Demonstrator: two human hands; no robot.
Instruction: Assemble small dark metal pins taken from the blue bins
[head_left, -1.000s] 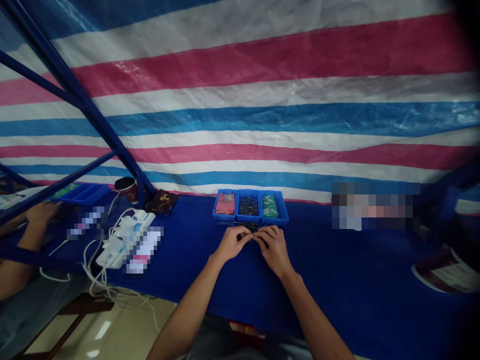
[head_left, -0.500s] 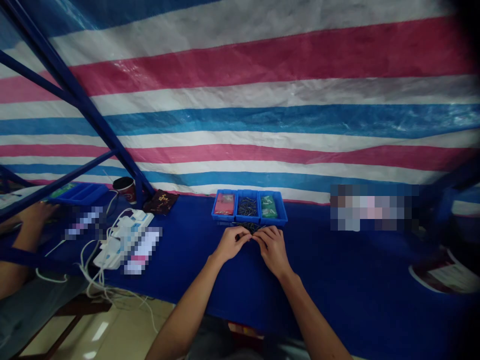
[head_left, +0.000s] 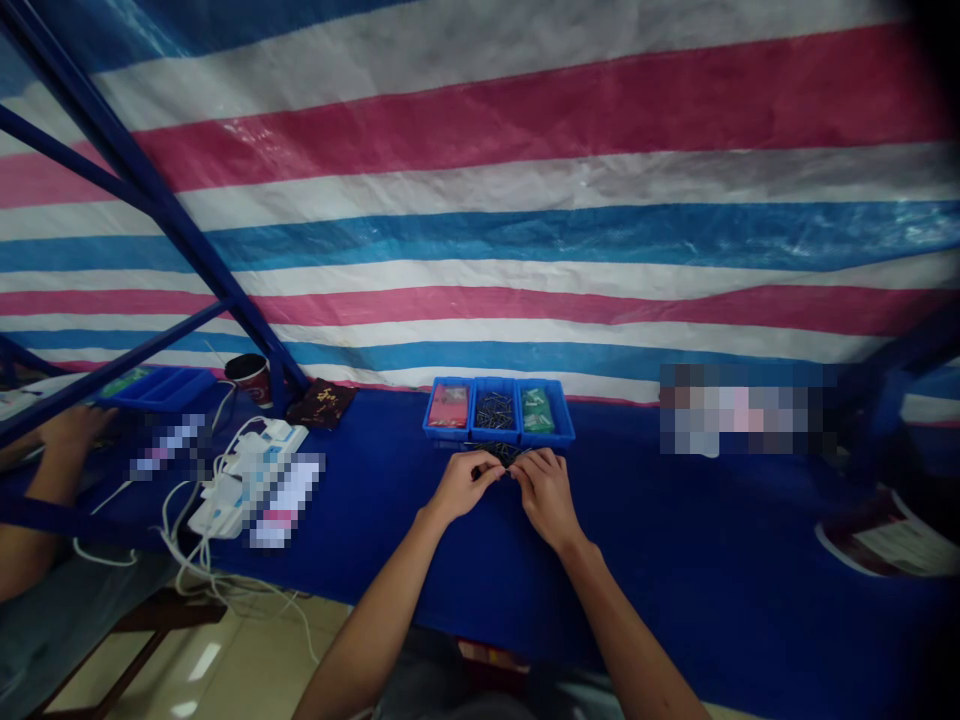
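My left hand and my right hand meet over the blue table, fingertips almost touching. Both are closed in a pinch; whatever sits between the fingertips is too small to make out. Just beyond them lies a pile of dark screws, partly hidden by my fingers. Behind it stand three blue bins side by side. In the left bin are red packets. The middle bin holds many dark screws. Green packets with small pale pieces lie in the right bin.
To the left are a white power strip with cables, a brown packet and a dark cup. Another person's hand works beyond the blue frame. A round tub stands at the right.
My hands stay together in nearly the same place, with only slight finger movement. The view has shifted very slightly.
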